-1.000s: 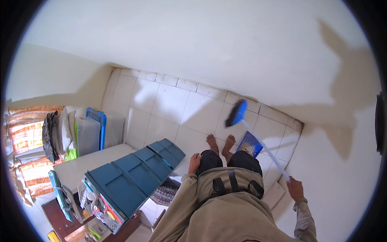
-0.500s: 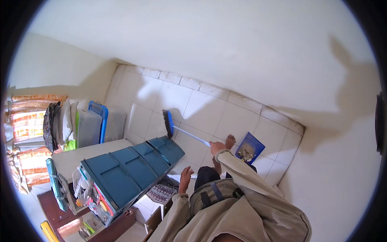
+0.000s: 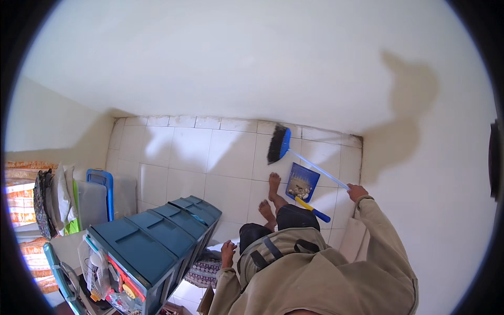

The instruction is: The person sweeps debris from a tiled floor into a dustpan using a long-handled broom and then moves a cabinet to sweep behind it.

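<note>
My right hand (image 3: 356,192) is closed round the end of a broom's pale blue handle. The broom (image 3: 286,143) reaches leftward, its blue head and black bristles near the wall; whether the bristles touch the floor I cannot tell. Below the handle a blue dustpan (image 3: 311,177) lies on the tiles to the right of my feet, with its yellow and blue grip toward me. A small heap of light and dark debris (image 3: 299,191) sits inside it. My left hand (image 3: 228,254) hangs by my left knee, holding nothing, its fingers loosely bent and apart.
A teal-topped storage cabinet (image 3: 157,236) stands at my left, with a patterned fabric bundle (image 3: 203,272) beside it. Farther left are a clear bin with a blue rim (image 3: 108,189) and hanging bags (image 3: 47,202). White walls (image 3: 236,63) bound the tiled floor (image 3: 231,152).
The broom has swung from beside the cabinet over to the right, near the wall and dustpan. My right hand has moved right with it. My view has turned, and the dustpan's grip now shows.
</note>
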Demonstrator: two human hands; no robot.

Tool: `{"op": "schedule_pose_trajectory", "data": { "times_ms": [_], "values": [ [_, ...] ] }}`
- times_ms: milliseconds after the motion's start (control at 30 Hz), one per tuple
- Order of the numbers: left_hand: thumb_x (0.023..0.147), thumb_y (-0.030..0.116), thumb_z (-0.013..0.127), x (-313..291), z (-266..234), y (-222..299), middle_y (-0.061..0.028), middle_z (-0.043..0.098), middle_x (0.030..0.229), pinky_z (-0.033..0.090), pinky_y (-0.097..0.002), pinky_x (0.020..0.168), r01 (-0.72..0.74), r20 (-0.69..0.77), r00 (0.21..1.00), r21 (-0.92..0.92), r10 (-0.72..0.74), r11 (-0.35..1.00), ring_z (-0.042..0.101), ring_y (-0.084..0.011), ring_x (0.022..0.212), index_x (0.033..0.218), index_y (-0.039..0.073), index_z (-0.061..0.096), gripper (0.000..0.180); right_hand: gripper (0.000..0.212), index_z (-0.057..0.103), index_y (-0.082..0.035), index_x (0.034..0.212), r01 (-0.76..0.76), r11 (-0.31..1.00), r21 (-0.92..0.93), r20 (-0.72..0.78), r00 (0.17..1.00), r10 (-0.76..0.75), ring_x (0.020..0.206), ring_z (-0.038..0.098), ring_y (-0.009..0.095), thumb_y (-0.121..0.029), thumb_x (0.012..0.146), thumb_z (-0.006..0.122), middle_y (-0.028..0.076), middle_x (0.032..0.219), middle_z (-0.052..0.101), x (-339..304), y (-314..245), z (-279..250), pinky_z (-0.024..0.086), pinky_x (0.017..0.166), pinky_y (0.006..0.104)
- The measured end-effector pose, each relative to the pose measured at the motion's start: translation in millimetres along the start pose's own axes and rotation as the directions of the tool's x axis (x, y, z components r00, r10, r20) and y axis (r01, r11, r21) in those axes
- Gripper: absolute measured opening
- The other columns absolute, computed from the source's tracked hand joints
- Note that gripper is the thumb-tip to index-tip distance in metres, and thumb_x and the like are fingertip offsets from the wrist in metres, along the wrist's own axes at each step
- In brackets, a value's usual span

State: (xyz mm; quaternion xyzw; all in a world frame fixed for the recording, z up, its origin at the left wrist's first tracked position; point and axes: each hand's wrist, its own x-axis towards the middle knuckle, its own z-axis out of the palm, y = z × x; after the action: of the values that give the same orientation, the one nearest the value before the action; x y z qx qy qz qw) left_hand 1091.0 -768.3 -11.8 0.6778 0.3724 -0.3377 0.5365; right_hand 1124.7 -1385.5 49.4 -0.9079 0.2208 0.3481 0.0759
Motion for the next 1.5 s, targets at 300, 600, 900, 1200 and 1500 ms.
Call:
{"op": "schedule_pose_trajectory", "data": {
  "times_ms": [300,600,900,1200,1500],
  "values": [
    [0.083,0.024,0.048,14.7,-24.8,-14.0,-0.0081,0.057,0.095,0.045,-0.0296,0.065,-0.057,0.052,0.997,0.040,0.055,0.998,0.059,-0.0179,0.085,0.121,0.002,0.042,0.045,0.025,0.058,-0.016,0.103,-0.370,0.928,-0.036,-0.031,0.929,0.369,0.092,0.058,0.028,-0.026,0.084,0.048,0.009,0.098,0.060,-61.2,70.0,-19.7,0.047,0.079,0.0420],
    [0.082,0.022,0.049,4.9,8.9,-1.8,-0.0086,0.057,0.099,0.045,-0.0252,0.064,-0.053,0.090,0.994,-0.016,0.055,0.998,0.059,-0.0184,0.088,0.121,0.001,0.042,0.044,0.032,0.059,-0.014,0.108,-0.194,0.936,0.294,-0.156,0.956,0.247,0.090,0.056,0.032,-0.029,0.082,0.048,0.014,0.097,0.059,-125.3,95.7,-2.6,0.046,0.078,0.0416],
    [0.085,0.028,0.049,-30.3,175.8,75.4,-0.0192,0.056,0.104,0.039,-0.0327,0.087,-0.550,0.675,0.715,0.380,0.183,0.744,0.052,-0.0256,0.099,0.118,-0.004,0.043,0.047,0.028,0.059,-0.016,0.104,-0.300,0.898,0.323,-0.108,0.931,0.350,0.090,0.057,0.031,-0.031,0.083,0.048,0.014,0.092,0.061,-74.5,74.3,71.7,0.047,0.076,0.0427],
    [0.083,0.040,0.053,-83.2,360.5,81.2,-0.0180,0.032,0.124,0.036,-0.0539,0.087,0.255,0.612,0.727,0.180,-0.311,0.950,0.036,-0.0372,0.116,0.126,0.005,0.031,0.060,0.027,0.058,-0.008,0.098,-0.356,0.873,0.334,-0.238,0.864,0.443,0.083,0.059,0.034,-0.029,0.084,0.049,0.015,0.088,0.062,-135.8,137.9,70.0,0.047,0.071,0.0438],
    [0.079,0.027,0.059,2.6,431.6,4.5,-0.0216,0.029,0.122,0.041,-0.0564,0.081,0.672,0.666,0.661,-0.319,-0.346,0.669,0.041,-0.0405,0.107,0.122,0.026,0.026,0.054,0.016,0.050,-0.005,0.088,-0.397,0.209,0.894,0.279,0.857,0.433,0.044,0.047,0.016,-0.020,0.081,0.050,0.007,0.060,0.050,-254.7,144.8,129.5,0.034,0.034,0.0290]
  ]
}}
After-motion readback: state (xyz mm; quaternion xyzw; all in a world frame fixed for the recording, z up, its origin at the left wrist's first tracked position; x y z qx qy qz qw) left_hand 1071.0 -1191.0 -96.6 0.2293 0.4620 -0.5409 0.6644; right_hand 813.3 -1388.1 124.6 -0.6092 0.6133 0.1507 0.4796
